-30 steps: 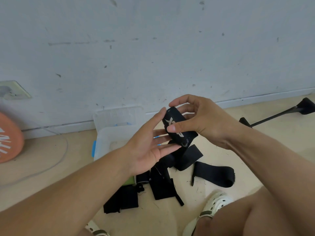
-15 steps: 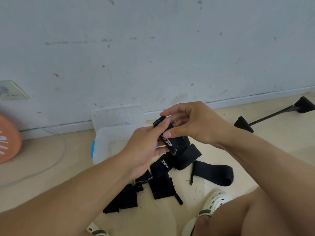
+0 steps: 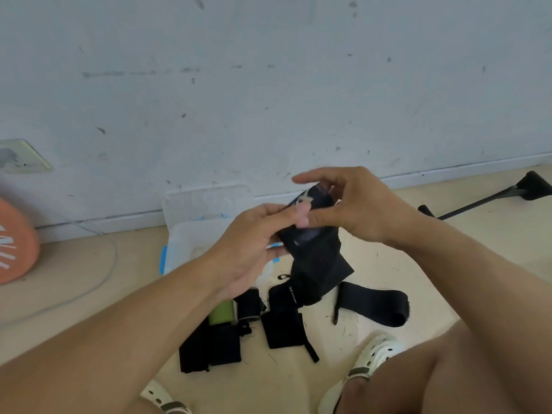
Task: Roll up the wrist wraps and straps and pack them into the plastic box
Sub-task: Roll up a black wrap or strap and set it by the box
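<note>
You hold the wrap (image 3: pixel 310 234) above the box (image 3: pixel 191 234), your left hand (image 3: pixel 254 243) and right hand (image 3: pixel 352 204) both with fingers curled on the roll, its tail hanging toward the straps (image 3: pixel 283 324) on the floor in front of the box. Keep the tail taut and edges aligned as you wind, so the roll stays tight and compact.

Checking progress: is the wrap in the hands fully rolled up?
Partly rolled: the wrap has a loose tail hanging below both hands.
</note>
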The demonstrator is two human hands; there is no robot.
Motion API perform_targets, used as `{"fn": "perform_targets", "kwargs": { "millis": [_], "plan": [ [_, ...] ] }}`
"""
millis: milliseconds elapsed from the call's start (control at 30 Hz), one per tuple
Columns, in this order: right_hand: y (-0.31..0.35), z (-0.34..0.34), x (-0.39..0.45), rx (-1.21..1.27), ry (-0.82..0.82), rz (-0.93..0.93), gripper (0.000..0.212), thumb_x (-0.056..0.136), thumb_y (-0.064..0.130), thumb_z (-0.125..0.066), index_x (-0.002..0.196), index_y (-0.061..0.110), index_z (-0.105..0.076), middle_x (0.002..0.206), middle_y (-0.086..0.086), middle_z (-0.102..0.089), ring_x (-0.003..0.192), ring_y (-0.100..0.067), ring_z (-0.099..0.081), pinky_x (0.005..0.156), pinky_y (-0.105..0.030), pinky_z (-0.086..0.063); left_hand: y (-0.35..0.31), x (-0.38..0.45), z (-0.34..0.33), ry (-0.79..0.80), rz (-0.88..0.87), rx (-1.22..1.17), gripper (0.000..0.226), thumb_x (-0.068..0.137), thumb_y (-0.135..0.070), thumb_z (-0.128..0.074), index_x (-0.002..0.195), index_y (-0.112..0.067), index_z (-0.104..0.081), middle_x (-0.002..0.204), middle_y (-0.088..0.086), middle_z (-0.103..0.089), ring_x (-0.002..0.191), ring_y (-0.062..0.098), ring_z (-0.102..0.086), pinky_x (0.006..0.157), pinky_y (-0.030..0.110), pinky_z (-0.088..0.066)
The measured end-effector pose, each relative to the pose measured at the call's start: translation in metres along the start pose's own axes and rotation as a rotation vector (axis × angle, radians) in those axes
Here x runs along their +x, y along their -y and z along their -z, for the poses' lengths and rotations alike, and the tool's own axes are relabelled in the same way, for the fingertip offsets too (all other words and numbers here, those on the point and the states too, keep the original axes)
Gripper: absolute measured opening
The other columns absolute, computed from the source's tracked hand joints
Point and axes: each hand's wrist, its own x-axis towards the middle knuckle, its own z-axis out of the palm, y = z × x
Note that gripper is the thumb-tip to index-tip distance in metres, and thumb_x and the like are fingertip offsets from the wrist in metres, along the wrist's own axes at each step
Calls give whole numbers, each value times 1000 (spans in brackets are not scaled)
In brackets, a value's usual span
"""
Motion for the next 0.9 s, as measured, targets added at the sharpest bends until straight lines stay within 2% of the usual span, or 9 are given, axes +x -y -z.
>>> {"fn": "perform_targets", "kwargs": {
  "millis": [100, 200, 267, 300, 400, 600, 700, 800, 900],
  "plan": [
    [-3, 1, 2, 137, -132, -21, 37, 71, 40, -91, 104, 32, -77, 101, -6, -76, 92, -27, -72, 87, -40, -61, -3, 4, 4, -86, -98, -54, 46, 77, -25, -79, 119, -12, -68, 108, 8, -79, 103, 21, -76, 87, 33, -57],
    [-2, 4, 1, 221, -74, -23, 33, 75, 26, -90, 105, 24, -76, 104, -7, -77, 95, -33, -73, 81, -32, -63, -7, 6, 7, -158, -166, 43, 23, 95, -20, -69, 117, -15, -71, 103, 6, -80, 98, 20, -77, 85, 37, -60],
    [-2, 8, 0, 223, -13, -10, 34, 77, 19, -88, 109, 23, -75, 103, -5, -78, 97, -35, -73, 85, -35, -63, -9, 5, 7, -198, -204, 123, 17, 100, -23, -65, 113, -17, -72, 98, 5, -81, 95, 21, -78, 86, 42, -62],
    [-2, 9, -1, 234, 2, -7, 34, 79, 17, -87, 109, 21, -75, 101, -5, -79, 94, -33, -74, 81, -34, -64, -9, 5, 7, -212, -221, 164, 16, 101, -26, -64, 111, -18, -73, 96, 4, -81, 93, 21, -78, 86, 44, -63],
    [-3, 6, -1, 241, -6, -10, 27, 80, 17, -87, 105, 18, -75, 94, -11, -79, 84, -28, -77, 68, -27, -61, -7, 4, 5, -250, -242, 247, 18, 101, -32, -62, 106, -19, -74, 92, 3, -81, 90, 20, -78, 87, 50, -63],
    [-4, -4, -1, 179, -93, -5, 26, 82, 18, -87, 94, 15, -63, 97, -15, -73, 72, -35, -75, 61, -44, -65, 0, 4, 3, -279, -227, 288, 27, 103, -43, -57, 104, -25, -77, 96, -2, -81, 95, 17, -77, 95, 54, -59],
    [-5, -10, -1, 118, -138, 56, 25, 84, 19, -86, 88, 22, -61, 95, -6, -71, 73, -35, -73, 60, -48, -62, 3, 4, -1, -184, -133, 211, 42, 104, -55, -47, 115, -27, -76, 107, -1, -80, 105, 18, -75, 100, 53, -56],
    [-5, -20, -2, 32, -180, 127, 22, 83, 15, -85, 87, 22, -64, 91, 9, -69, 70, -28, -68, 68, -40, -58, 2, 4, -3, -83, 4, 58, 57, 102, -65, -38, 127, -25, -70, 118, 4, -77, 113, 21, -73, 104, 49, -53],
    [-1, -28, -1, -28, -200, 184, 18, 83, 12, -84, 89, 22, -70, 89, 17, -70, 64, -15, -62, 64, -23, -51, 1, 7, 0, -122, 40, -85, 48, 106, -52, -45, 130, -17, -68, 121, 9, -76, 116, 26, -72, 109, 49, -50]
  ]
}}
